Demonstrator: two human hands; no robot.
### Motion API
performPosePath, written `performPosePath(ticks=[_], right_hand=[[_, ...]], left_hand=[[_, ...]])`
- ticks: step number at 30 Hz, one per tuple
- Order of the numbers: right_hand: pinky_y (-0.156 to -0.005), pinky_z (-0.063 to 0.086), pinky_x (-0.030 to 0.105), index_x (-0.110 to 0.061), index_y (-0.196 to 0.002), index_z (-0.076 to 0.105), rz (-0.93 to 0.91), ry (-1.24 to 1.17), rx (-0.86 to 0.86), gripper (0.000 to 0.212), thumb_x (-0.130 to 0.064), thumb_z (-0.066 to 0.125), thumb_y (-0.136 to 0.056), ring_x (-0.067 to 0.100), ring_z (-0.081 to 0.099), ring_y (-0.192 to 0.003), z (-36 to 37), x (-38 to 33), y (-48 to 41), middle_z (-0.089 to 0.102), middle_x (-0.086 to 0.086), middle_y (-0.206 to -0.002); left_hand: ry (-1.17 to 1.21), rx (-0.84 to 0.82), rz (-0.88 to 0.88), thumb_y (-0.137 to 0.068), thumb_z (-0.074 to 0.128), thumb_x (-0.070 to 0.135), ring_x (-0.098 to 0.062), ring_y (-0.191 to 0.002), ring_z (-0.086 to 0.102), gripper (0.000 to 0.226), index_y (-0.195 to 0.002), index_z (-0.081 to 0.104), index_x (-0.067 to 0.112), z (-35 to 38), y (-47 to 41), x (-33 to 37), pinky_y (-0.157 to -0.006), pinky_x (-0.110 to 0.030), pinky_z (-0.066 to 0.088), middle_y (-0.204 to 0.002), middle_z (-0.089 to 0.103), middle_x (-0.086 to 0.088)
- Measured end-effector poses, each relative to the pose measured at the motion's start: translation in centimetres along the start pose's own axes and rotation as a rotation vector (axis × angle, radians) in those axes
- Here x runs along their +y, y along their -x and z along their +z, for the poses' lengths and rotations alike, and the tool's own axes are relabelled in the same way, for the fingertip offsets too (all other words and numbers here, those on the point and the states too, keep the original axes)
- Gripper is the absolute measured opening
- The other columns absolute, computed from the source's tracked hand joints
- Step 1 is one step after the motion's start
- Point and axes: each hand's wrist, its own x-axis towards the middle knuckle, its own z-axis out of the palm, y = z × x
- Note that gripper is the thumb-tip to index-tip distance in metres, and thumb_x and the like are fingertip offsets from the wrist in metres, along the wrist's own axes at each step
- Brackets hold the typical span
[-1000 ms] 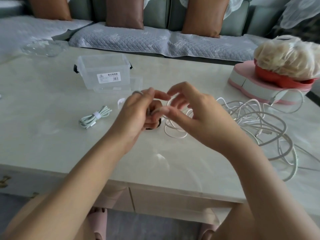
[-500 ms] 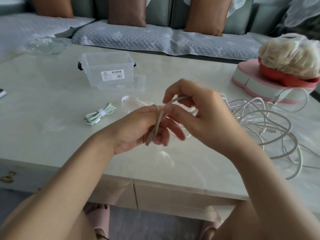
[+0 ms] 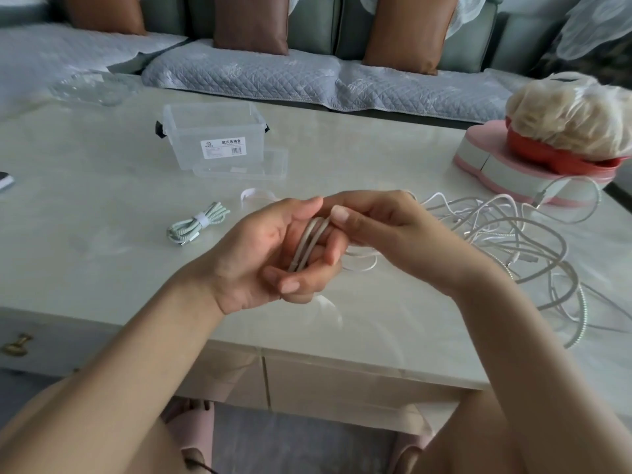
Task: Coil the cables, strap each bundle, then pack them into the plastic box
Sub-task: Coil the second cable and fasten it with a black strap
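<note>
1. A pale cable (image 3: 309, 242) lies folded into a few parallel strands across the palm of the left hand (image 3: 270, 254), above the near half of the table (image 3: 85, 254).
2. The left hand is palm up, its fingers curled loosely around the strands, with the thumb stretched out toward the other hand.
3. The right hand (image 3: 386, 230) meets it from the right, thumb and fingers pinched together on the upper end of the same strands.
4. A loop of that cable trails out under the right hand onto the tabletop.
5. To the right lies a loose tangle of white cables (image 3: 513, 241), spread toward the table's right edge.
6. Left of the hands rests a coiled green-and-white bundle (image 3: 196, 225), strapped at its middle with a white band.
7. Farther back stands the clear plastic box (image 3: 213, 135), open, with its lid (image 3: 241, 165) lying flat just in front of it.
8. A white strap (image 3: 254, 195) lies between the lid and the hands.
</note>
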Motion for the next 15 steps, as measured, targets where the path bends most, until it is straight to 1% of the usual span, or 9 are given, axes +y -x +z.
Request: performPosePath(ticks=[1, 3, 5, 7, 10, 13, 15], right_hand=[[-0.080, 0.048, 0.016, -0.014, -0.105, 0.067, -0.005, -0.019, 0.018, 0.021, -0.018, 0.048, -0.095, 0.002, 0.063, -0.086, 0.1, -0.2, 0.0, 0.072, -0.002, -0.088], [-0.067, 0.042, 0.007, -0.010, -0.099, 0.068, -0.005, 0.002, 0.096, 0.018, -0.013, 0.050, -0.097, -0.007, 0.057, -0.069, 0.2, -0.4, -0.1, 0.066, -0.015, -0.070], [-0.058, 0.037, 0.006, -0.006, -0.090, 0.069, 0.000, 0.070, 0.210, 0.019, -0.011, 0.052, -0.096, -0.006, 0.050, -0.057, 0.5, -0.2, -0.4, 0.058, -0.017, -0.059], [-0.056, 0.035, 0.007, -0.004, -0.085, 0.069, 0.006, 0.109, 0.301, 0.019, -0.009, 0.054, -0.095, -0.004, 0.047, -0.053, 0.9, 0.0, -0.7, 0.055, -0.015, -0.056], [-0.055, 0.035, 0.007, -0.005, -0.083, 0.070, 0.016, 0.090, 0.393, 0.016, -0.007, 0.057, -0.093, -0.006, 0.049, -0.052, 0.9, 0.0, -0.9, 0.057, -0.017, -0.054], [-0.052, 0.036, 0.006, -0.006, -0.085, 0.069, 0.061, 0.014, 0.384, 0.010, -0.009, 0.061, -0.090, -0.006, 0.050, -0.049, 0.2, -0.4, -0.6, 0.058, -0.019, -0.050], [-0.050, 0.032, 0.007, -0.010, -0.082, 0.069, 0.108, -0.025, 0.373, 0.008, -0.014, 0.064, -0.087, -0.004, 0.045, -0.048, -0.3, -0.3, -0.4, 0.058, -0.015, -0.054]], left_hand=[[0.017, 0.013, 0.010, -0.090, 0.030, 0.038, -0.006, -0.034, 0.019, 0.043, -0.075, 0.060, 0.011, 0.0, 0.0, 0.0, -0.039, -0.016, 0.026, -0.045, 0.049, 0.001], [0.031, 0.098, 0.049, -0.088, 0.033, 0.032, -0.006, -0.035, 0.020, 0.038, -0.072, 0.060, 0.012, 0.3, -0.2, 0.0, -0.039, -0.015, 0.030, -0.046, 0.047, 0.000], [0.052, 0.211, 0.088, -0.088, 0.035, 0.029, -0.004, -0.036, 0.025, 0.035, -0.071, 0.061, 0.012, 0.8, -0.5, 0.0, -0.039, -0.016, 0.032, -0.047, 0.046, 0.000], [0.102, 0.300, 0.121, -0.086, 0.037, 0.026, -0.004, -0.035, 0.028, 0.033, -0.069, 0.059, 0.010, 1.2, -1.0, 0.0, -0.037, -0.015, 0.031, -0.047, 0.043, -0.001], [0.161, 0.338, 0.154, -0.086, 0.038, 0.025, -0.002, -0.033, 0.029, 0.028, -0.069, 0.054, 0.008, 1.5, -1.5, 0.1, -0.034, -0.013, 0.026, -0.046, 0.041, 0.000], [0.174, 0.331, 0.140, -0.088, 0.037, 0.025, -0.001, -0.031, 0.029, 0.025, -0.071, 0.048, 0.009, 1.4, -1.9, 0.2, -0.034, -0.013, 0.021, -0.044, 0.041, 0.001], [0.168, 0.328, 0.119, -0.089, 0.038, 0.025, 0.000, -0.031, 0.029, 0.024, -0.072, 0.045, 0.010, 1.3, -2.2, 0.2, -0.034, -0.012, 0.020, -0.044, 0.041, 0.002]])
